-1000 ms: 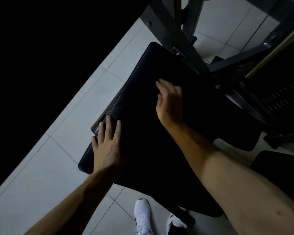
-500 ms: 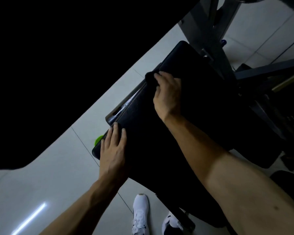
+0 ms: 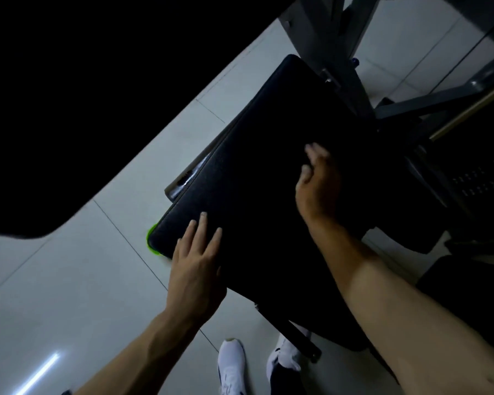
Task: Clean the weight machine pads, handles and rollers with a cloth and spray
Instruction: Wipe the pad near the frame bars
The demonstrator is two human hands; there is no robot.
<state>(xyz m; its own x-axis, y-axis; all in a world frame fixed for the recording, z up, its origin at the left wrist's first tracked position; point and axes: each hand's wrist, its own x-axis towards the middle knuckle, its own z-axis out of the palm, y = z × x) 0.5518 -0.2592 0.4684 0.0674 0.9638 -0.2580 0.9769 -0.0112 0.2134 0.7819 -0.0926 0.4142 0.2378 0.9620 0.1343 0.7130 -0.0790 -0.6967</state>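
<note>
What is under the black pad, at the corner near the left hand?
Only a bright green edge shows below that corner of the pad; the pad covers the rest, so what it is cannot be told.

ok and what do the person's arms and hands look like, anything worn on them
Both arms are bare, with no sleeves in view. The left hand and left forearm show no glove, watch, band or ring; the same goes for the right hand and right forearm. The nails that show look short. The light is dim, so finer marks cannot be told.
</note>
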